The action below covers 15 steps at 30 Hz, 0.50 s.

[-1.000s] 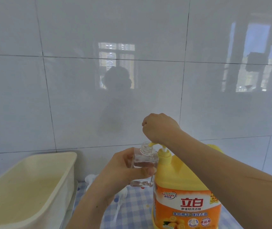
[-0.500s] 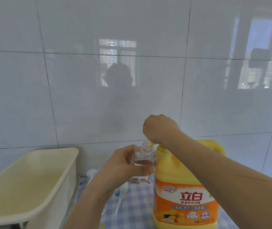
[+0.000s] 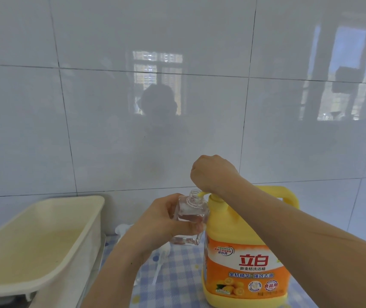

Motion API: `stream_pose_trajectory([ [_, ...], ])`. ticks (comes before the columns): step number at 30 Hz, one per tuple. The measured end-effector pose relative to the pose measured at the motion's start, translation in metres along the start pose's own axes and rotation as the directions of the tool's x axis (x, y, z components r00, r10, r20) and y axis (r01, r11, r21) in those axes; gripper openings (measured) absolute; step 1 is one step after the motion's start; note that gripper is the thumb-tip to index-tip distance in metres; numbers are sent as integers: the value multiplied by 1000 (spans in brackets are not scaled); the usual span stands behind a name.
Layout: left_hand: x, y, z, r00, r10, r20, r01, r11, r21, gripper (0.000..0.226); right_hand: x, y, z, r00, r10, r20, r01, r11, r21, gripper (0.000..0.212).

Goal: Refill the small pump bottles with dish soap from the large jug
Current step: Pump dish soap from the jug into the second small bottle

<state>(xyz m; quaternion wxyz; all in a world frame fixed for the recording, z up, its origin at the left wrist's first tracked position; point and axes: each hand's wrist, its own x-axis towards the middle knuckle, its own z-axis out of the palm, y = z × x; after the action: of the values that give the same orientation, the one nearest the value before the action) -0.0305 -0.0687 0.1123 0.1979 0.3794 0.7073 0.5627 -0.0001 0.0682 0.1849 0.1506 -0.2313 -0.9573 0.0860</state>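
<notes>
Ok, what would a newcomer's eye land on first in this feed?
The orange-and-yellow jug at lower right stands out against the white tiles, with the right hand closed over its pump. Just left of it, the left hand holds a clear bottle with its open neck at the pump's tip. A cream tub sits at far left.

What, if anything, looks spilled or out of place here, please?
Nothing looks spilled. The clear square plastic bottle, gripped by the left hand, tilts toward the yellow plastic jug's spout; a white pump lies loose on the checked cloth.
</notes>
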Motion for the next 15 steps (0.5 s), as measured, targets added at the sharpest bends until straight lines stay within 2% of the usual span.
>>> stream_pose_trajectory([
  [7, -3, 5, 1, 999, 6, 35, -4, 998, -62, 31, 1, -2, -14, 997, 46, -58, -40, 994, 100, 15],
  [15, -5, 7, -6, 997, 11, 73, -8, 999, -43, 28, 1, -6, -33, 991, 29, -132, -12, 992, 129, 43],
])
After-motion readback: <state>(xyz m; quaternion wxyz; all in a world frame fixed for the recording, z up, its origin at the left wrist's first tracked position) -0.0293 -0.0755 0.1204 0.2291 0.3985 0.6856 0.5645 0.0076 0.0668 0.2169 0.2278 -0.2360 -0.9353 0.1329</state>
